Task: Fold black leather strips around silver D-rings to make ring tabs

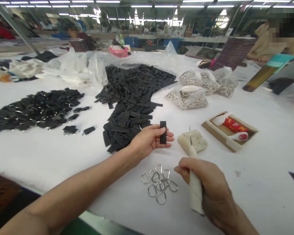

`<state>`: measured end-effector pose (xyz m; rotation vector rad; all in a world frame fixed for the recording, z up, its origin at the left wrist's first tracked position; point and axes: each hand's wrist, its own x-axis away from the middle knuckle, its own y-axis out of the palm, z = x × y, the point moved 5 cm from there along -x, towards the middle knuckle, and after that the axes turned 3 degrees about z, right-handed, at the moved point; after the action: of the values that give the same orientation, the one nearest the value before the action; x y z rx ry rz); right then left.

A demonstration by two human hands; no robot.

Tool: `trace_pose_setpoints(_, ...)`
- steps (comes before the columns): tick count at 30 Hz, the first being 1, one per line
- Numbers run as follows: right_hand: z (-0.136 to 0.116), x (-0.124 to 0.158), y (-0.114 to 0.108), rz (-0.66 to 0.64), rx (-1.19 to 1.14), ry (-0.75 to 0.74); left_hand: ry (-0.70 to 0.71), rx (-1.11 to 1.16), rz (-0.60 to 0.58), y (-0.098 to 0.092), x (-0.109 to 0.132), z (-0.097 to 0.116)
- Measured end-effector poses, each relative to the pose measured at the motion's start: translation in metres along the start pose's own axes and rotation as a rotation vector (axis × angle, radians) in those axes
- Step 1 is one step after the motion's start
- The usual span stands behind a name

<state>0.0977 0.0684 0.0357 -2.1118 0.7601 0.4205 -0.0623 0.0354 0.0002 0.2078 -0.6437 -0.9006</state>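
My left hand (150,139) pinches a short black strap piece (163,132) upright between thumb and fingers, just right of a big heap of black strap pieces (132,101). My right hand (205,186) is wrapped round a white-handled tool (194,182) whose thin metal tip (189,133) points up over a pale lumpy pad (194,141). Several metal D-rings (159,184) lie loose on the white table between the two hands.
A second pile of black pieces with rings (31,111) lies at the left, with a few loose ones (88,130) beside it. Clear bags of metal rings (198,88) sit behind, a shallow cardboard tray (229,130) at the right. Other people work at far tables.
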Motion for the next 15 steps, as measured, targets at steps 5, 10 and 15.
trace_pose_setpoints(5, -0.017, -0.002, 0.014, -0.184, 0.029, -0.110, 0.024, 0.047, 0.049, -0.008, -0.009, 0.005)
trace_pose_setpoints(10, -0.026, 0.009, 0.031, -0.232, 0.063, -0.258, 0.103, 0.086, 0.056, -0.011, -0.012, 0.007)
trace_pose_setpoints(15, -0.034, 0.023, 0.043, -0.221, 0.178, -0.372, 0.118, 0.069, 0.065, -0.013, -0.016, 0.005)
